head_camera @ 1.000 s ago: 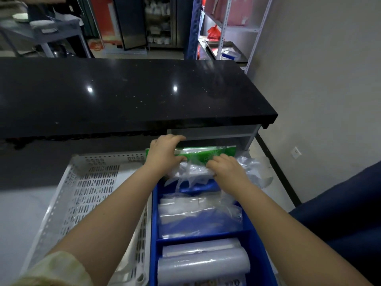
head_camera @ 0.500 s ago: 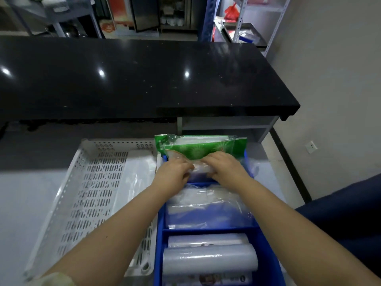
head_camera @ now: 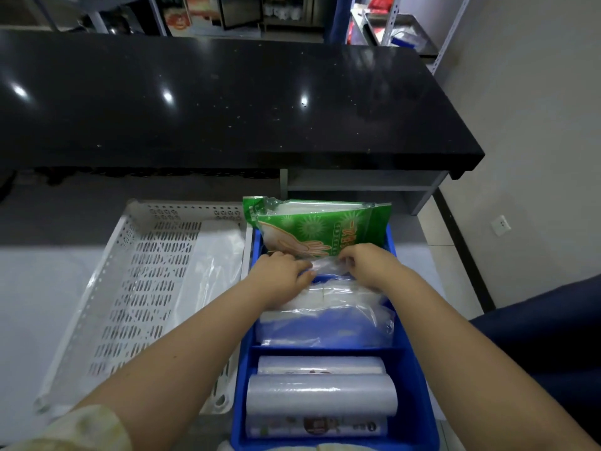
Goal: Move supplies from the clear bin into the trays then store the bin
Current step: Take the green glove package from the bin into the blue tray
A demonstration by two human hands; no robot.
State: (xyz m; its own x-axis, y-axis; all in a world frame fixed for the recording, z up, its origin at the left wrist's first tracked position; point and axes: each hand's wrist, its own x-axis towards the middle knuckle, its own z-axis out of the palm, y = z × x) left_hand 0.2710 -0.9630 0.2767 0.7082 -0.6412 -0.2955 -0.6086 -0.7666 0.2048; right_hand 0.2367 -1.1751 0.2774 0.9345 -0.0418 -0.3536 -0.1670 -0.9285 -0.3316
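A blue divided tray [head_camera: 410, 379] sits in front of me. A green pack of disposable gloves [head_camera: 320, 227] leans upright in its far compartment. My left hand [head_camera: 279, 275] and my right hand [head_camera: 367, 266] both press on a clear plastic bag [head_camera: 325, 266] at the foot of the green pack. The middle compartment holds clear plastic bags [head_camera: 325, 315]. The near compartment holds rolls of plastic film [head_camera: 320, 398]. A white perforated tray [head_camera: 143, 288] lies to the left with a clear bag [head_camera: 214, 255] in it. No clear bin is in view.
A black stone counter [head_camera: 227, 102] spans the back above a grey shelf opening [head_camera: 357, 183]. Metal shelving [head_camera: 406, 30] stands at the far right. A dark blue seat [head_camera: 546, 336] is at my right. The trays rest on a pale surface [head_camera: 35, 294].
The green glove pack has come upright in the far compartment. Both hands have come down from its top edge to the clear bag at its foot. The view has tilted downward.
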